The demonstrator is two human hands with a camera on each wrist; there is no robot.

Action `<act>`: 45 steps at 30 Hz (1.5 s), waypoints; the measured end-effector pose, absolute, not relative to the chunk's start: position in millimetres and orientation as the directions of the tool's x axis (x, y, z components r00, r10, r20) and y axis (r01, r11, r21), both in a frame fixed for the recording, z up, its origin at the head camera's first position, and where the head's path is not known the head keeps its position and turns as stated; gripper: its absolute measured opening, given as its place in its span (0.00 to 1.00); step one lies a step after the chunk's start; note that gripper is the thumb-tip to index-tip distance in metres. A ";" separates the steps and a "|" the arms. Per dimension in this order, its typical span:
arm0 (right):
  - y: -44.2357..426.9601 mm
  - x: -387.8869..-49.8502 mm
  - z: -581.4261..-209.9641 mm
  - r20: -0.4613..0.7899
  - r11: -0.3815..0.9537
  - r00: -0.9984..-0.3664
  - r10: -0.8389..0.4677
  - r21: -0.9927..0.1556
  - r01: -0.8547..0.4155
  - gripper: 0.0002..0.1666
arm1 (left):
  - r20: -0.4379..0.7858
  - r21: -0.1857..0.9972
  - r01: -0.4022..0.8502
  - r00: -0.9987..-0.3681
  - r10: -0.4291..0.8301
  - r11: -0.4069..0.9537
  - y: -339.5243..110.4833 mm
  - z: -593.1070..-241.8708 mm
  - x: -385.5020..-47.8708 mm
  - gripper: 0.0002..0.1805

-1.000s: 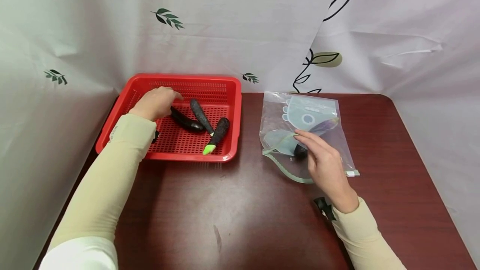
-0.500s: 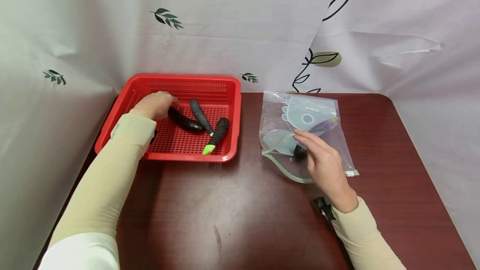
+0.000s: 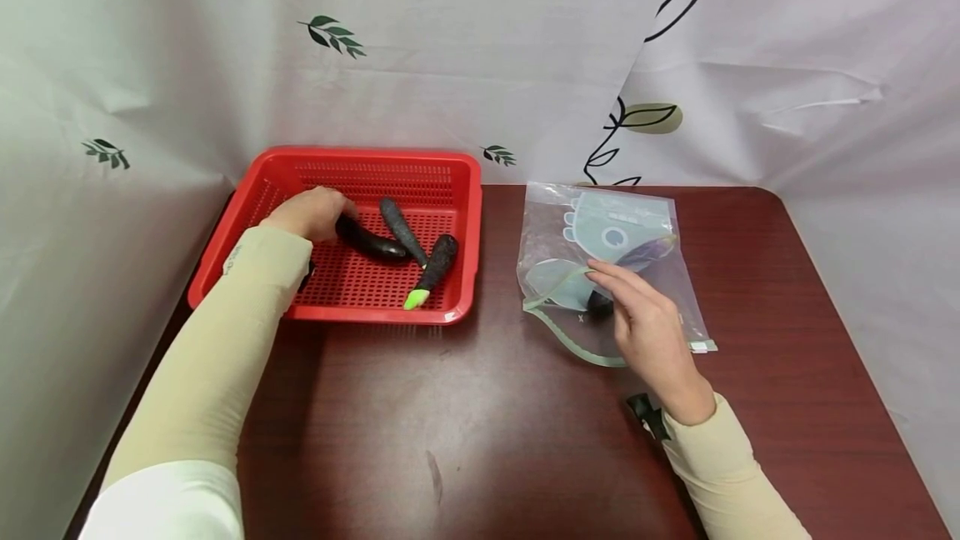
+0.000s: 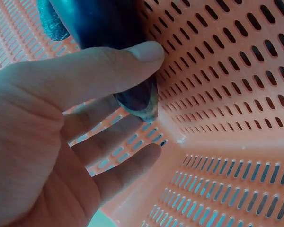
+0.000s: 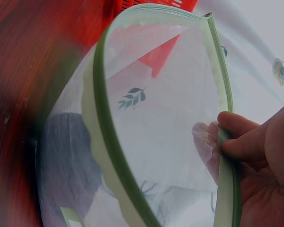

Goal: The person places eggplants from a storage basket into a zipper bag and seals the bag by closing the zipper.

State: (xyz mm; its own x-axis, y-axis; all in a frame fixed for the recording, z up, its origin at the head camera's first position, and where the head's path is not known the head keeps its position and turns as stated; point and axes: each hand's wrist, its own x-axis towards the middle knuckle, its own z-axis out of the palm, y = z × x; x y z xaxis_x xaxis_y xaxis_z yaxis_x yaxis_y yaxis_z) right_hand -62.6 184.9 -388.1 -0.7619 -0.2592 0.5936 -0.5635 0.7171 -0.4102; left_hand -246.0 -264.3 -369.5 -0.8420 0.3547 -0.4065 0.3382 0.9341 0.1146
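In the red basket (image 3: 463,273), my left hand (image 3: 311,213) grips the stem end of a dark, shiny eggplant (image 3: 373,245). The left wrist view shows the thumb of that hand (image 4: 52,113) across the eggplant (image 4: 104,23) and the fingers beneath it. Two more dark vegetables lie to its right, one grey-black (image 3: 401,227), the other with a bright green end (image 3: 417,298). My right hand (image 3: 656,336) pinches the green-edged rim of a clear zip bag (image 3: 540,219). In the right wrist view, the bag's mouth gapes beside the hand (image 5: 270,161), with a dark item (image 5: 68,156) inside.
The brown table (image 3: 450,440) carries the basket at back left and the bag at right. A white curtain (image 3: 420,90) with leaf prints hangs along the back and both sides. The bag's white slider (image 3: 699,347) lies at its lower right corner.
My left hand has lowered and moved slightly left onto the stem end of the shiny eggplant, which has shifted a little left. My right hand and the bag have stayed almost still.
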 end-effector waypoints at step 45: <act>185.4 -62.2 -389.5 0.591 0.707 -0.763 -0.264 -0.420 -0.570 0.28 | -0.468 0.170 0.321 -0.806 0.362 0.932 -269.5 -356.4 -234.0 0.23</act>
